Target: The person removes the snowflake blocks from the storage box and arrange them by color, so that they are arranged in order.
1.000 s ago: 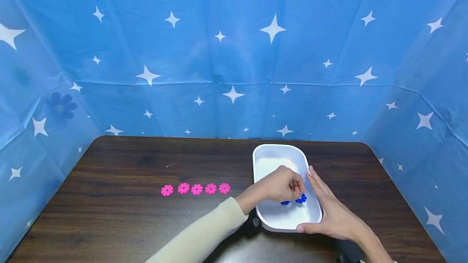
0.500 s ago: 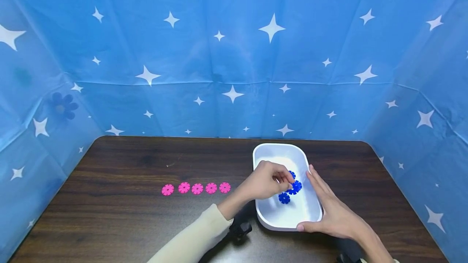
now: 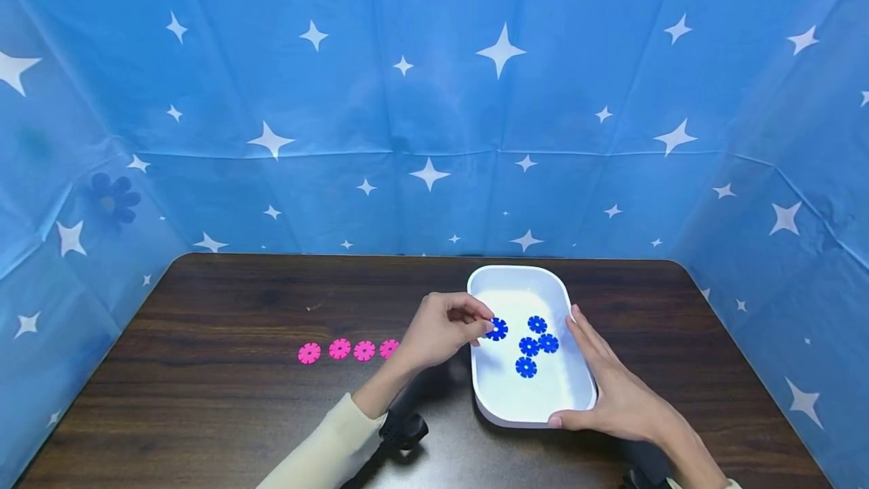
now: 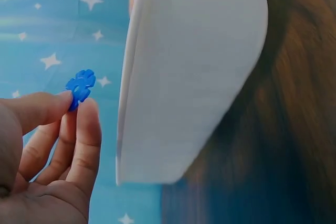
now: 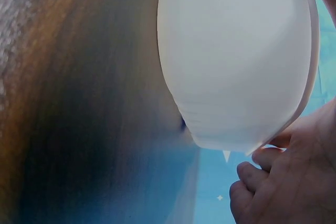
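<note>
My left hand (image 3: 441,329) pinches a blue snowflake building disc (image 3: 498,329) between thumb and fingertips, over the left rim of a white plastic box (image 3: 498,406). In the left wrist view this disc (image 4: 81,88) sits at the fingertips, apart from the box's outer wall (image 4: 184,87). Several more blue discs (image 3: 526,367) lie on the box floor. My right hand (image 3: 621,391) grips the box's near right corner, thumb at the near rim and fingers along the right side. The right wrist view shows that hand (image 5: 294,171) with bent fingers at the rim.
Pink snowflake discs (image 3: 339,349) lie in a row on the dark wooden table (image 3: 237,413), left of the box. My left forearm and hand hide the row's right end. A blue star-patterned curtain (image 3: 434,96) borders the table at the back and sides.
My left hand has moved left from inside the box to its left rim, carrying a blue disc. More discs in the box now show. The right hand stays on the box.
</note>
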`<state>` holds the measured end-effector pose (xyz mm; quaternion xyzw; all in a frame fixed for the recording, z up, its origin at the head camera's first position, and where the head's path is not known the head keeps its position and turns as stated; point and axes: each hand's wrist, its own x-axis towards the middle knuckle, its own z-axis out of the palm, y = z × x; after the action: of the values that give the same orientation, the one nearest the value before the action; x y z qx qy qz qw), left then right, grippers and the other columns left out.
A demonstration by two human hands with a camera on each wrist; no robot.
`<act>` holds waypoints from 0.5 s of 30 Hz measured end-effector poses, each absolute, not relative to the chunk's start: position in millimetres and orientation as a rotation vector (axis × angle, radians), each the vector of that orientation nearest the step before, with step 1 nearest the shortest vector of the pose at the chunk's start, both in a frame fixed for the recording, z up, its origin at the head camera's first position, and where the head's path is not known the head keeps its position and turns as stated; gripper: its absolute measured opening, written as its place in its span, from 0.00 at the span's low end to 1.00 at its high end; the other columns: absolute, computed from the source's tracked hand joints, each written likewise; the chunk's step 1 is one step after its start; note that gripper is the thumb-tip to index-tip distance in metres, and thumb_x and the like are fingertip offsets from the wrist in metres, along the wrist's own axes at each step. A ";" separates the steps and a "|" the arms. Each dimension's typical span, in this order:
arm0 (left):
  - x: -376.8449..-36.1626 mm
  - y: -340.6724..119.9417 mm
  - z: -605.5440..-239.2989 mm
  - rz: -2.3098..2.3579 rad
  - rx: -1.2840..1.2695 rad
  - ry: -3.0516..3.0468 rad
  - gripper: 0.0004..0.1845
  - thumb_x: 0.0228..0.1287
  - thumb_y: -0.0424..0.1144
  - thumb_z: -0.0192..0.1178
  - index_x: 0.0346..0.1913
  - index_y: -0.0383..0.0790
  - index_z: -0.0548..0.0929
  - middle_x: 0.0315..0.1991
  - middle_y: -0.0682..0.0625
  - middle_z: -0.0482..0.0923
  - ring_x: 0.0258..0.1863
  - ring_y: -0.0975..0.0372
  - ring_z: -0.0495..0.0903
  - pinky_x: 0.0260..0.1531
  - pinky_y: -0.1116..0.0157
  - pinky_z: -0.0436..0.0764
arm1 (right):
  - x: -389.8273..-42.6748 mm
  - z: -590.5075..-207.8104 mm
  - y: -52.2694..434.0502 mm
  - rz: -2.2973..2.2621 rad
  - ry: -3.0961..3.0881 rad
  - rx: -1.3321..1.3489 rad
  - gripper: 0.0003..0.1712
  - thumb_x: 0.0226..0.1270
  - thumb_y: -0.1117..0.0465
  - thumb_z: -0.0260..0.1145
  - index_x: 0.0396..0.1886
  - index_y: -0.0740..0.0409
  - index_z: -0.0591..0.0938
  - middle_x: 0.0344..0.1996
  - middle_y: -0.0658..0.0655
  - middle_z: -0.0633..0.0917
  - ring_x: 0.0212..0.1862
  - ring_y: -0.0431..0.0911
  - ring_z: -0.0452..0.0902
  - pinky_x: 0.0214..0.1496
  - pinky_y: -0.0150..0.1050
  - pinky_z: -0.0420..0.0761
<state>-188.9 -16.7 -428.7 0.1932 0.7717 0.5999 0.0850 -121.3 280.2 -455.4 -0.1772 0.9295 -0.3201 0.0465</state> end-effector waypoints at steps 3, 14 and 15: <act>-189.0 -28.4 -430.6 1.829 0.532 2.283 0.04 0.65 0.30 0.67 0.40 0.40 0.90 0.35 0.46 0.89 0.28 0.61 0.85 0.37 0.52 0.89 | -121.4 -455.7 281.0 -0.982 2.841 -0.543 0.80 0.42 0.35 0.83 0.85 0.46 0.42 0.85 0.58 0.38 0.81 0.71 0.43 0.68 0.77 0.62; -183.1 -69.7 -452.0 1.813 0.376 2.321 0.04 0.66 0.35 0.69 0.41 0.39 0.89 0.35 0.41 0.89 0.28 0.60 0.87 0.35 0.51 0.88 | -120.3 -458.0 281.1 -0.973 2.838 -0.518 0.79 0.43 0.33 0.82 0.85 0.44 0.42 0.85 0.56 0.38 0.81 0.71 0.43 0.67 0.74 0.64; -182.3 -72.9 -454.2 1.806 0.362 2.326 0.04 0.66 0.35 0.69 0.41 0.39 0.89 0.35 0.41 0.89 0.29 0.60 0.87 0.34 0.53 0.88 | -120.2 -458.2 280.9 -0.971 2.839 -0.515 0.79 0.42 0.33 0.82 0.85 0.43 0.42 0.85 0.56 0.38 0.81 0.71 0.43 0.67 0.73 0.64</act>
<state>-182.3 -72.9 -454.2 0.1217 0.7810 0.6063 0.0871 -120.2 280.9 -458.2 -0.1688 0.9315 -0.3186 0.0485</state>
